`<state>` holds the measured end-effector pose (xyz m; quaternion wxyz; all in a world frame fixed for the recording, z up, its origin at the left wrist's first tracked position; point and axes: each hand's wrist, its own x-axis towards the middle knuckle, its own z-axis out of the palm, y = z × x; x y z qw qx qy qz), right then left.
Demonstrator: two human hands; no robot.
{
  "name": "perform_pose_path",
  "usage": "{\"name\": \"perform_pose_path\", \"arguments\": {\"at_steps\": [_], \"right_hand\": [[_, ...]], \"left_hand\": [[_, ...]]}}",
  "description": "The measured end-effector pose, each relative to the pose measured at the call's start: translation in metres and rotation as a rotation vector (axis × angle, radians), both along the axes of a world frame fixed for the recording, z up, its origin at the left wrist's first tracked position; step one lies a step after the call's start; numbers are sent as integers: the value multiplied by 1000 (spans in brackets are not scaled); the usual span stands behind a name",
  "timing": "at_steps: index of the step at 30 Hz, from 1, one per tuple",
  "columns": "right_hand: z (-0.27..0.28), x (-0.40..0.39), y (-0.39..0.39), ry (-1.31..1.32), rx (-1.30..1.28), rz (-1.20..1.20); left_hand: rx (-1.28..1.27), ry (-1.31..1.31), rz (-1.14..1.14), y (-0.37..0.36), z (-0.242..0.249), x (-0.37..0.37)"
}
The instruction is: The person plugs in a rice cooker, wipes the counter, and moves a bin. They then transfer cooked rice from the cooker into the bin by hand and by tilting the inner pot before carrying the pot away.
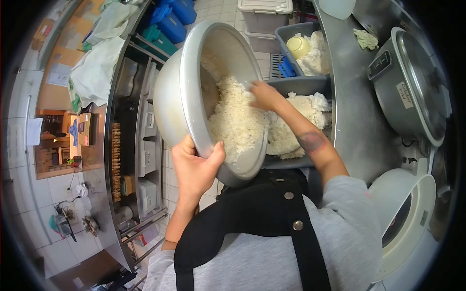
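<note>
A big round metal pot [170, 97] is tipped on its side toward the right, with cooked white rice [238, 116] heaped along its lower inner wall. My left hand [196, 165] is closed on the near rim, thumb on the outside of the lip. At the pot's mouth, my right hand [266, 96] reaches toward the rice; its fingertips are blurred at the rice's edge. Below the right forearm stands a grey plastic tub [324, 89] with more white rice [286, 138] in it, right beside the pot's lower rim.
Behind the tub is a second grey bin [281, 34] holding a yellow bowl [298, 46] and rice. A steel counter [357, 92] runs along the right, with a large lidded cooker [407, 87] and a cloth [365, 40]. Shelving with white containers [147, 157] stands at left.
</note>
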<state>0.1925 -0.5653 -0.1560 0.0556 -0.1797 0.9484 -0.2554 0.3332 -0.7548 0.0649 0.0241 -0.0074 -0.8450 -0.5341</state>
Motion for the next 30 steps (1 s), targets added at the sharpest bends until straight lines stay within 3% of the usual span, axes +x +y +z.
{"name": "perform_pose_path", "arguments": {"at_steps": [1, 4, 6, 7, 9, 11, 17, 23, 25, 28, 30], "right_hand": [[-6, -21, -19, 178, -135, 118], [-9, -78, -71, 219, -262, 296], [-15, -94, -92, -66, 195, 336], [-15, -92, -95, -62, 191, 342], [-17, -71, -101, -293, 379, 291], [-22, -53, -102, -357, 306, 203], [-23, -26, -86, -449, 694, 391], [-38, 10, -11, -530, 914, 306], [-38, 12, 20, -791, 1112, 237], [-8, 12, 38, -928, 1089, 137], [7, 4, 21, -815, 843, 274]], "left_hand": [[-6, 0, 2, 1, 0, 1], [-27, -19, -8, 4, 0, 5], [-36, -7, -24, 5, -1, 6], [-40, -5, -18, 5, -1, 6], [-81, 24, -15, 3, -2, 5], [-74, 12, 4, 3, -1, 6], [-88, 17, -1, 7, -1, 5], [-70, 23, -5, 5, -2, 3], [-66, 31, -7, 4, -3, 3], [-59, 53, -16, 3, -6, 0], [-58, 44, -16, 5, -5, 1]]}}
